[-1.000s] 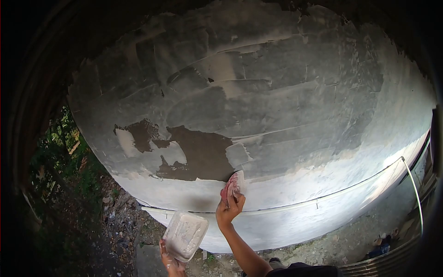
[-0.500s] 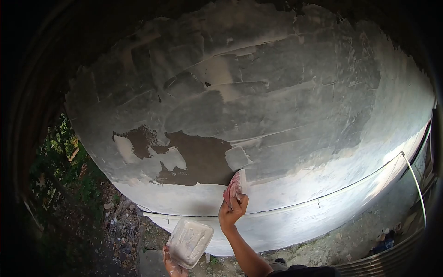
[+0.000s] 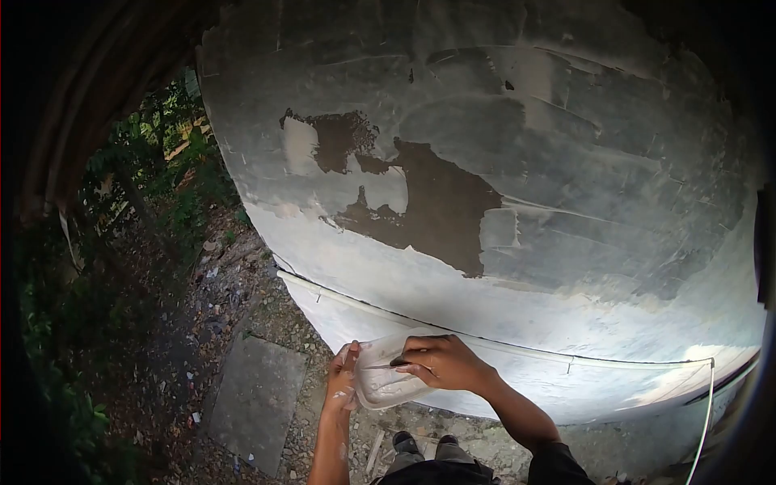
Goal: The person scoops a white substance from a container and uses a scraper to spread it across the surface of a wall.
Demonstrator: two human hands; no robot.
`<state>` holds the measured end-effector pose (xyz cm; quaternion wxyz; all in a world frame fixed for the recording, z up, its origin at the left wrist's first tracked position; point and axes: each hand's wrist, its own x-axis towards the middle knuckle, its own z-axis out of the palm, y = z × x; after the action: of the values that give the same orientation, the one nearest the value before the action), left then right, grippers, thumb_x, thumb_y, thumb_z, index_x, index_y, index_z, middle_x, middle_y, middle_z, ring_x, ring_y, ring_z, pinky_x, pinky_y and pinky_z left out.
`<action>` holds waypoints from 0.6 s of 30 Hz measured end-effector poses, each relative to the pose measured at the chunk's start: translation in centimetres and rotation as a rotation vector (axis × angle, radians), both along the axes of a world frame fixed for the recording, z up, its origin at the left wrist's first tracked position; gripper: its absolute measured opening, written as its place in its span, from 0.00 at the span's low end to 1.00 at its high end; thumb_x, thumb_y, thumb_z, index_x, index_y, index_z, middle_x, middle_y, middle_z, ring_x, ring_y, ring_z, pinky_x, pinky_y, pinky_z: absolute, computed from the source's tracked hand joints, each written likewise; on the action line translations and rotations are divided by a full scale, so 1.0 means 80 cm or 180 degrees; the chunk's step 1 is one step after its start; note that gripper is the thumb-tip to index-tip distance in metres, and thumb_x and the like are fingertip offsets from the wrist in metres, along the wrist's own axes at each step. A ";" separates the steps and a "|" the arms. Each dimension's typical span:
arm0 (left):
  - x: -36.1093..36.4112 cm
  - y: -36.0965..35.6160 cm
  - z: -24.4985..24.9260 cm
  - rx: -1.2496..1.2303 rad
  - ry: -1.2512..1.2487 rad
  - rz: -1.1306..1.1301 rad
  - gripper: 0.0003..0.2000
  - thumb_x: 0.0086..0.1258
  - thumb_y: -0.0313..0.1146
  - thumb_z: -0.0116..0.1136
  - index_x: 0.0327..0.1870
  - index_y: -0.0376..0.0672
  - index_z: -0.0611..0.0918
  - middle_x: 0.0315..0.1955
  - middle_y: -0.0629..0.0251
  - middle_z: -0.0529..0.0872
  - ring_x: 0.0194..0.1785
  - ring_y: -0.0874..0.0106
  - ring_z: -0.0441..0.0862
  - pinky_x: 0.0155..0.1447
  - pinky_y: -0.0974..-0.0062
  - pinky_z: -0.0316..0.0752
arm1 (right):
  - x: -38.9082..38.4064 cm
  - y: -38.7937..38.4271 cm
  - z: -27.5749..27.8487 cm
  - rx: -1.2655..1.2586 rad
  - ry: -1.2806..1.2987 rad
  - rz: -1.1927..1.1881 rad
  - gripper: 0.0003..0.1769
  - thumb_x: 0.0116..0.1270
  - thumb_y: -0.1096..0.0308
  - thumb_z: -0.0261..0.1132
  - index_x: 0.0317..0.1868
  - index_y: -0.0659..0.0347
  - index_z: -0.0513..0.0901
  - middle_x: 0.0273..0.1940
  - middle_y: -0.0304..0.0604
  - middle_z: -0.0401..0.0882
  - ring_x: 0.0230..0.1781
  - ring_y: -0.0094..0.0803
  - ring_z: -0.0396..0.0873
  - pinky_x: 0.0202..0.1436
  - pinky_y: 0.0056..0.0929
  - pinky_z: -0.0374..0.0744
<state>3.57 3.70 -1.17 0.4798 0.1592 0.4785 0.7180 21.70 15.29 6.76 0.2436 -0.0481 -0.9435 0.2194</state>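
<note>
My left hand (image 3: 343, 378), smeared with white putty, grips the left edge of a white plastic tub (image 3: 373, 394). Whitish putty coats the inside of the tub. My right hand (image 3: 440, 362) is closed on a putty scraper (image 3: 378, 367), whose thin edge reaches into the tub; most of it is hidden by the fingers. Beyond the hands rises a wall (image 3: 582, 174), grey with skimmed putty above and white below. A bare dark brown patch (image 3: 440, 198) shows in its middle, with lighter putty strokes around it.
A white pipe (image 3: 517, 347) runs along the lower wall and bends down at the right. Below lie a concrete slab (image 3: 257, 404), gravel and litter. My shoes (image 3: 404, 440) stand near the wall's foot. Green plants (image 3: 174, 153) grow at the left.
My right hand has left the wall and brought the scraper down into the tub. The tub has moved right and up in view, held by my left hand. The view has shifted left and down.
</note>
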 end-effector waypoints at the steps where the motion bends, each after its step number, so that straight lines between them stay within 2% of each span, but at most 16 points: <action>1: 0.005 0.001 -0.001 -0.0004 -0.0031 0.0024 0.16 0.72 0.46 0.57 0.39 0.39 0.81 0.34 0.70 0.83 0.37 0.78 0.78 0.43 0.76 0.76 | 0.000 -0.005 -0.006 -0.0004 -0.0031 0.0024 0.06 0.57 0.71 0.68 0.37 0.60 0.84 0.34 0.37 0.77 0.33 0.33 0.81 0.30 0.29 0.78; 3: 0.010 0.004 -0.009 0.0076 0.0314 0.0090 0.16 0.72 0.45 0.57 0.38 0.39 0.81 0.33 0.71 0.82 0.36 0.79 0.77 0.41 0.77 0.75 | 0.002 -0.021 -0.025 0.0925 -0.0375 -0.0087 0.08 0.58 0.68 0.67 0.39 0.54 0.86 0.35 0.33 0.78 0.34 0.30 0.81 0.32 0.30 0.81; 5: 0.010 0.005 -0.020 -0.0031 0.0561 0.0247 0.17 0.71 0.47 0.58 0.41 0.40 0.81 0.32 0.68 0.83 0.35 0.75 0.80 0.40 0.75 0.77 | 0.011 -0.035 -0.031 0.1019 -0.0387 -0.0048 0.09 0.57 0.68 0.68 0.40 0.51 0.86 0.35 0.31 0.78 0.34 0.28 0.82 0.33 0.27 0.82; 7: 0.010 0.004 -0.030 -0.0096 0.0051 0.0362 0.16 0.71 0.46 0.58 0.41 0.40 0.82 0.32 0.67 0.83 0.36 0.75 0.80 0.40 0.74 0.77 | 0.022 -0.036 -0.032 0.0522 -0.0726 0.0286 0.14 0.50 0.71 0.66 0.41 0.55 0.83 0.38 0.34 0.75 0.38 0.33 0.82 0.36 0.31 0.82; 9: 0.016 0.001 -0.036 -0.0037 -0.0014 0.0316 0.16 0.71 0.46 0.58 0.40 0.40 0.82 0.32 0.67 0.83 0.36 0.75 0.80 0.40 0.74 0.77 | 0.026 -0.028 -0.021 0.0419 -0.0670 0.0384 0.11 0.54 0.69 0.66 0.40 0.55 0.83 0.39 0.34 0.76 0.38 0.33 0.81 0.36 0.32 0.82; 11: 0.020 -0.002 -0.033 0.0038 -0.0041 0.0273 0.16 0.71 0.45 0.58 0.40 0.39 0.82 0.33 0.67 0.83 0.35 0.75 0.80 0.40 0.74 0.77 | 0.028 -0.019 0.007 0.0052 -0.0458 0.0312 0.08 0.58 0.68 0.67 0.39 0.55 0.85 0.36 0.33 0.80 0.33 0.32 0.82 0.34 0.30 0.82; 12: 0.022 -0.002 -0.029 0.0014 -0.0020 0.0325 0.15 0.71 0.45 0.58 0.40 0.39 0.82 0.33 0.66 0.83 0.35 0.75 0.80 0.40 0.75 0.77 | 0.030 -0.016 0.015 -0.0091 -0.0434 0.0315 0.09 0.58 0.69 0.67 0.40 0.56 0.85 0.36 0.34 0.79 0.34 0.35 0.82 0.36 0.32 0.81; 16: 0.023 -0.003 -0.040 0.0167 -0.0018 0.0328 0.15 0.72 0.44 0.57 0.41 0.38 0.81 0.34 0.67 0.83 0.36 0.75 0.80 0.40 0.76 0.77 | 0.030 -0.016 0.017 0.0265 -0.0803 0.0545 0.10 0.62 0.65 0.64 0.43 0.54 0.85 0.40 0.34 0.78 0.39 0.34 0.81 0.41 0.34 0.81; 18: 0.027 -0.006 -0.042 0.0087 0.0032 0.0442 0.15 0.72 0.44 0.57 0.40 0.39 0.82 0.33 0.69 0.83 0.35 0.77 0.78 0.41 0.77 0.75 | 0.029 -0.014 0.015 0.0121 -0.0812 0.0710 0.10 0.59 0.69 0.65 0.42 0.56 0.85 0.38 0.35 0.79 0.38 0.36 0.81 0.41 0.34 0.81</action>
<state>5.70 3.18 -4.54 0.4243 0.1357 0.4810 0.7551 24.05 14.13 7.99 0.0968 0.0342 -0.9703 0.2193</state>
